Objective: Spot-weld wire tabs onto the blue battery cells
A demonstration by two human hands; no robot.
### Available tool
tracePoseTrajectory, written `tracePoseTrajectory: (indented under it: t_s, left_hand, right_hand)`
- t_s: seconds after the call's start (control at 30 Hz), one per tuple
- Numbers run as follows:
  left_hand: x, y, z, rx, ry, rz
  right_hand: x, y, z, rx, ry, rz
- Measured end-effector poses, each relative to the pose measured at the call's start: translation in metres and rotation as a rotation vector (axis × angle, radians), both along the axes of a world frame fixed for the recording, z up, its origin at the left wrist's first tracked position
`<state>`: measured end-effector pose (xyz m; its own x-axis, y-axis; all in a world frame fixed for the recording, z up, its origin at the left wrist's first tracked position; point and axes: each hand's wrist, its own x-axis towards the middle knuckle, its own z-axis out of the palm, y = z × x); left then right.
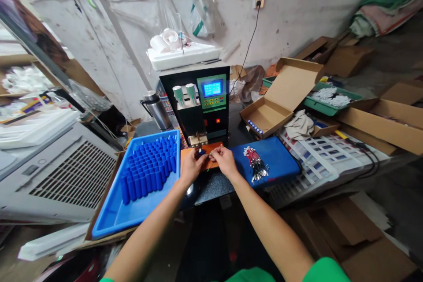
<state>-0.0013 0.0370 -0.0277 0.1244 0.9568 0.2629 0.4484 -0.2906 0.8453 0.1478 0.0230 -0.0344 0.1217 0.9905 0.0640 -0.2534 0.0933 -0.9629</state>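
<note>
**At the spot welder: two hands, one small cell**

Under the machine's electrode head, on the orange work plate (202, 155), both hands meet. The left hand (191, 166) pinches a small blue cylindrical cell (200, 152) between thumb and fingertips, the fingers drawn narrow around it. The right hand (224, 161) touches it from the other side, its fingers likewise closed down on something thin at the cell's end (a lead or tab, probably, but it is too small to tell). The cell sits just below the welder (201, 105), whose screen is lit.

Left of the hands, a blue tray (115, 216) holds a block of upright blue cells (148, 167), packed close. To the right, a blue pad (267, 161) carries a bundle of red wires (255, 164) with bare ends. An open cardboard box (277, 101) lies farther back.

The risks, as I judge them: fingertips sit very near the electrodes, so a pulse could nip or burn skin. A tilted cell or a slipped lead would give a weak or off-centre joint. A stray bare wire end touching both terminals could short the cell.
</note>
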Motion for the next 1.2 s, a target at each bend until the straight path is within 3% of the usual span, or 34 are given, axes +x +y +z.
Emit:
tracePoseTrajectory:
  t_s: [0.4, 0.83, 1.2]
  left_hand:
    - [0.001, -0.005, 0.0, 0.022, 0.071, -0.008]
    - [0.003, -0.003, 0.001, 0.005, -0.058, -0.041]
    - [0.003, -0.003, 0.0, 0.021, -0.095, -0.036]
  right_hand:
    - [-0.001, -0.003, 0.005, -0.018, 0.057, -0.003]
    - [-0.013, 0.02, 0.011, 0.077, -0.038, -0.029]
    - [-0.018, 0.022, 0.009, 0.092, -0.121, -0.043]
